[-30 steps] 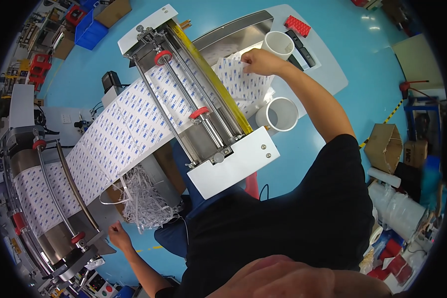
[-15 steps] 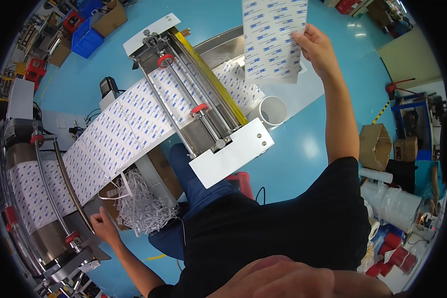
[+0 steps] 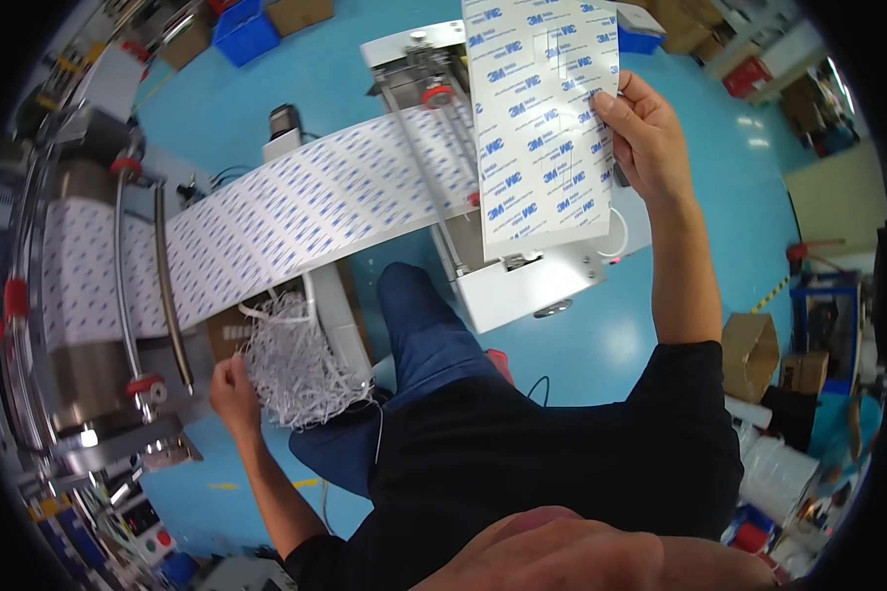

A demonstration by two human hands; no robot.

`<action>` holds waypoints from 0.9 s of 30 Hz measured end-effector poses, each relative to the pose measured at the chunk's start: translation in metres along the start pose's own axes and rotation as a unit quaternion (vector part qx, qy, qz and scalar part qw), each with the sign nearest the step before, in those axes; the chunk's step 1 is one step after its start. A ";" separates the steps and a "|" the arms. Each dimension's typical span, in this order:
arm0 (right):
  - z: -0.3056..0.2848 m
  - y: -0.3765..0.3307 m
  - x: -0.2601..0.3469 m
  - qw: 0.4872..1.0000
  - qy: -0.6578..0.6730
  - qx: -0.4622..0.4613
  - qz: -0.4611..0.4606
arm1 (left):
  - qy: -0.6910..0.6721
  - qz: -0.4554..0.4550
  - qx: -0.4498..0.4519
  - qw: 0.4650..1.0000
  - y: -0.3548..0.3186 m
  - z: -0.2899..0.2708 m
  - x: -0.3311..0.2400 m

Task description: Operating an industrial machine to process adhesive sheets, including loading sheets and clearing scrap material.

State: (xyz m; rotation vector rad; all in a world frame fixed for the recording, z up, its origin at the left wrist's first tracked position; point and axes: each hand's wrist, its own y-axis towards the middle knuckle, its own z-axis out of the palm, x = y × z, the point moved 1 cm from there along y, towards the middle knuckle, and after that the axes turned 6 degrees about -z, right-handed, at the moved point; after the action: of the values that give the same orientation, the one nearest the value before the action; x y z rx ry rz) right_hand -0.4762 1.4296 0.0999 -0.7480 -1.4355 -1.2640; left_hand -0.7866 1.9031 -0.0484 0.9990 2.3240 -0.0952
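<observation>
One printed sheet (image 3: 542, 138) is held above one white-ended roller machine (image 3: 532, 291), its right edge clamped in the right grip (image 3: 648, 143). Left of that machine: one printed web (image 3: 315, 192), one shredded-strip heap (image 3: 300, 369) and, beside the heap, the left grip (image 3: 234, 394), curled, its hold unclear.

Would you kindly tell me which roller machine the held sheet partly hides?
The machine on the right: the sheet in the right hand covers part of it, but none of the machine on the left.
</observation>
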 end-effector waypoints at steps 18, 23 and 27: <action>0.172 -0.020 -0.010 0.986 0.012 0.161 0.044 | -0.580 0.053 0.276 0.764 -0.026 -0.018 -0.180; 0.188 -0.037 -0.011 0.982 -0.024 0.188 0.021 | -0.516 0.071 0.199 0.830 -0.026 -0.015 -0.172; 0.191 -0.047 -0.012 0.976 -0.036 0.215 -0.015 | -0.448 0.127 0.110 0.878 -0.022 -0.017 -0.167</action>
State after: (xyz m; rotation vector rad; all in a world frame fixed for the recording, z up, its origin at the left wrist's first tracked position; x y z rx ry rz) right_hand -0.5720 1.6015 0.0915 -0.4811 -1.7104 -0.9064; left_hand -0.7202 1.7858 0.0547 1.0555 1.3395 -0.5946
